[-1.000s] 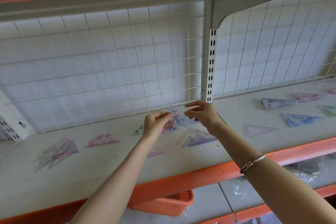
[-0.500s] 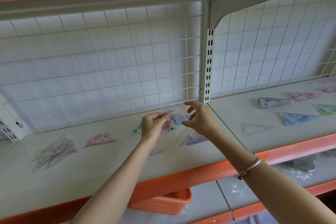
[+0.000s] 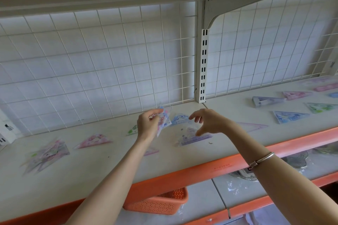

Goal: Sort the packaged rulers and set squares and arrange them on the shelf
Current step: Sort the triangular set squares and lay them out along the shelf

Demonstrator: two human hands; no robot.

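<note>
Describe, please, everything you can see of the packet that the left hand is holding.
The packet is a thin, clear plastic wrapper, a little crumpled, and the set square inside is printed in pink, blue and white. It is held above the shelf, tilted, with its lower corner pointing down. The left hand has its left edge in a grip between thumb and fingers. Nothing else touches it: the right hand is apart from it, to the right. Blur hides the printed details.

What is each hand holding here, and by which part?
The left hand pinches a packaged set square by its left edge. The right hand holds nothing; it hovers beside the packet, fingers loosely curled.
</note>
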